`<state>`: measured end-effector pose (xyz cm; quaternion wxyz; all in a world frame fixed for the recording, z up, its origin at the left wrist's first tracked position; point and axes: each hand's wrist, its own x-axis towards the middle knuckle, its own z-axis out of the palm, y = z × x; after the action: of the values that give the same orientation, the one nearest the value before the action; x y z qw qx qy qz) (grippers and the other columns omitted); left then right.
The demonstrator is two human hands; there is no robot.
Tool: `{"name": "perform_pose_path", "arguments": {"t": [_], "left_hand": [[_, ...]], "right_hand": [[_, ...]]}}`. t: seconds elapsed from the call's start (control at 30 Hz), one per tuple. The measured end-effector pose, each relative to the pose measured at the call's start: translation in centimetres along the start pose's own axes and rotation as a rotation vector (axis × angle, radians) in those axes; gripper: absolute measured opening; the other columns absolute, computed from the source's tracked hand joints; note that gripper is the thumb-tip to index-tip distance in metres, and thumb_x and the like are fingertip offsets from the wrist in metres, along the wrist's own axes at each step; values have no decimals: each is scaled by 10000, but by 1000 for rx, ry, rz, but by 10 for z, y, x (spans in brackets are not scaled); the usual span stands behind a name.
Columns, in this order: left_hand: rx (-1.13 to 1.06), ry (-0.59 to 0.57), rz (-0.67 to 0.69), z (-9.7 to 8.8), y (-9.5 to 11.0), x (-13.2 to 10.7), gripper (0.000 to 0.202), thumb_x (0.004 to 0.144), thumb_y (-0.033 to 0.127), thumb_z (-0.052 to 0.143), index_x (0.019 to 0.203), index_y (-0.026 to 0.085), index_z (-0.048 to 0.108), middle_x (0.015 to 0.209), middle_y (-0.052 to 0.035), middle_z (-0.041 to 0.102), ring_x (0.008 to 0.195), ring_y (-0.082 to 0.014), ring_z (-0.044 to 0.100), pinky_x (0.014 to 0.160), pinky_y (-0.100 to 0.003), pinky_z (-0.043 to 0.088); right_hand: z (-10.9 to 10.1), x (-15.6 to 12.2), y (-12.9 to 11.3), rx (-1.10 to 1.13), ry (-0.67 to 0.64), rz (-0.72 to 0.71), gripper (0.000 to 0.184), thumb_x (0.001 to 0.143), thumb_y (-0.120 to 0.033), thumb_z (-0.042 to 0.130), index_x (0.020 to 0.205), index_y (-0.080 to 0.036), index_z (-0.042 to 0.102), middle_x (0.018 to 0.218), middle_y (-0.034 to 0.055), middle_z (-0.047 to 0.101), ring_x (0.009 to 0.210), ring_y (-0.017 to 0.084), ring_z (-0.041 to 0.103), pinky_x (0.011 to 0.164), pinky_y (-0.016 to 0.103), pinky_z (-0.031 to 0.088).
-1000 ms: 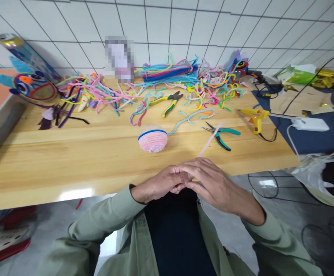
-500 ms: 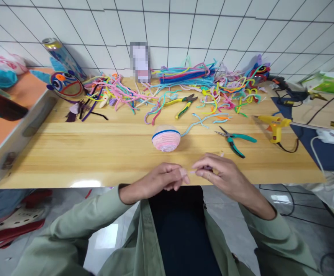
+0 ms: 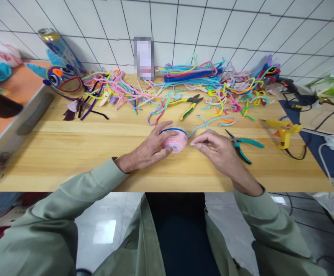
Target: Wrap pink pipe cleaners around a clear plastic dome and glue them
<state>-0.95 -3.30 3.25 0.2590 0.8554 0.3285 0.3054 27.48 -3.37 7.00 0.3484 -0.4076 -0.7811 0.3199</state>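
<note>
My left hand (image 3: 151,147) reaches round a round pink ball (image 3: 180,142) that looks wound from fuzzy stems and has a blue band near its top. Its fingers lie over the top and the thumb along the lower side. Just right of the ball, my right hand (image 3: 215,149) is closed in a pinch. A small pale pink piece (image 3: 192,144) shows at its fingertips; most of it is hidden, so its kind is unclear. A light blue pipe cleaner (image 3: 197,128) lies behind, one end near the ball.
Teal-handled pliers (image 3: 243,145) lie right of my right hand, with a yellow glue gun (image 3: 283,132) beyond. Yellow-green cutters (image 3: 188,105) rest behind the ball. Loose pipe cleaners (image 3: 121,90) and a bundle (image 3: 192,74) line the wall, near a propped phone (image 3: 144,61).
Both hands have moved forward from the table's front edge. My left hand has opened out and taken hold of the pink ball; my right hand has come beside it, still pinching.
</note>
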Motion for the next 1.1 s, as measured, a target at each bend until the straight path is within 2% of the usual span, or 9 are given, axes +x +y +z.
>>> {"name": "perform_pose_path", "arguments": {"t": [0.17,0.4,0.6,0.87,0.97,1.1], "left_hand": [[-59,41,23,3,-12,8,503,1154,496,363,1587,264,472,1648,-166,447,1639,-326,323,1350,-608,291],[-175,134,-62,4,-19,13,454,1135,469,457,1544,276,499,1582,-150,523,1599,-331,374,1339,-623,306],[-258,187,-110,5,-19,13,433,1104,454,564,1500,286,517,1561,-143,537,1581,-320,419,1320,-592,365],[-254,265,-113,11,-22,13,428,1064,397,643,1460,268,539,1533,-155,545,1539,-321,474,1279,-565,423],[-262,285,-117,11,-23,13,424,1066,430,634,1443,256,551,1527,-158,550,1524,-317,492,1283,-553,419],[-307,313,-149,12,-23,12,440,1060,480,626,1427,251,542,1497,-155,563,1467,-310,540,1252,-536,459]], "right_hand": [[16,25,15,123,69,87,93,962,-304,697,959,-241,765,955,31,766,893,203,706,850,369,566],[28,48,26,212,77,67,86,956,-330,745,960,-249,772,957,32,752,895,202,718,812,355,591],[31,50,27,131,108,-1,30,958,-253,749,983,-253,765,964,25,761,906,198,727,825,358,596],[31,45,18,-66,136,-140,112,960,-158,725,987,-261,758,1003,36,790,975,217,757,848,373,616],[33,43,16,-135,170,-240,167,955,-113,701,1005,-261,761,1026,48,792,1015,225,769,892,390,627],[38,39,13,-208,199,-318,202,968,-93,672,1039,-259,764,1024,55,786,1003,216,770,878,381,630]]}}
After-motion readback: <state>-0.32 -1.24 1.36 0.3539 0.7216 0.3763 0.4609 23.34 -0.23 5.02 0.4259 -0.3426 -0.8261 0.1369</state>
